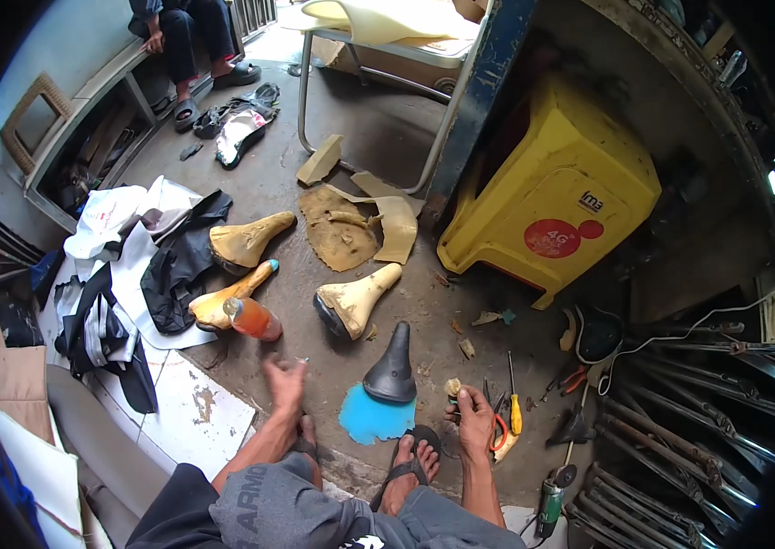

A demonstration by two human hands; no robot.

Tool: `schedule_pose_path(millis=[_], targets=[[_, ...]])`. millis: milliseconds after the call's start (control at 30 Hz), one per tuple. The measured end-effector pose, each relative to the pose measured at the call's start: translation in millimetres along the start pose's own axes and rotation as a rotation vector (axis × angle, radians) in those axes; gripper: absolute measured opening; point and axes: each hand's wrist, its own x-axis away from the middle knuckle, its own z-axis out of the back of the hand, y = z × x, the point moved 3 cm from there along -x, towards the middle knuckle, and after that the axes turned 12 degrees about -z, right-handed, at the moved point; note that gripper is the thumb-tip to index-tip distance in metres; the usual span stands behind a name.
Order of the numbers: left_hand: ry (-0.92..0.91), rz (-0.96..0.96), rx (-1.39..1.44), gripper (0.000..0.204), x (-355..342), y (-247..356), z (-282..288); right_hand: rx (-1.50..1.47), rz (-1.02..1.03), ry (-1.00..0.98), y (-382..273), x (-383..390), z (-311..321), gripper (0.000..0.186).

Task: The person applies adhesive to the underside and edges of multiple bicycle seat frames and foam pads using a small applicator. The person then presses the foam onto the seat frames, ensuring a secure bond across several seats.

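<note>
My left hand (285,382) is over the floor just below a clear jar of orange-red liquid (257,320), apart from it. Its fingers look spread, slightly blurred. Between the fingertips of my right hand (475,419) is a small yellowish piece of foam (452,387). A black bicycle saddle (392,368) lies between my hands, its wide end over a blue sheet (371,416). Beyond it is a saddle with bare cream foam (357,300). Two more worn foam saddles, one farther off (250,240) and one beside the jar (223,300), lie to the left.
A yellow-handled screwdriver (515,414) and red-handled pliers (500,432) lie right of my right hand. Farther right are an angle grinder (552,501) and stacked metal tubes (680,457). A yellow plastic stool (556,183), foam scraps (342,229) and a seated person (188,46) are beyond.
</note>
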Motion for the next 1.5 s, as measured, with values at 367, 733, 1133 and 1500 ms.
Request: schedule_pose_path(millis=[367,733,1133,1500], targets=[[0.292,-0.530,-0.079,0.065,-78,73,35,0.104,0.002,-0.108,-11,-1,-21,0.034],[-0.113,-0.981,-0.427,0.034,27,129,-5,0.569,0.524,-0.192,-93,40,-94,0.022],[-0.186,-0.986,-0.503,0.030,34,140,-2,0.633,0.628,-0.156,-75,48,-129,0.020],[0.175,-0.535,-0.017,0.049,-33,79,32,0.096,-0.099,-0.229,4,-53,-66,0.029]])
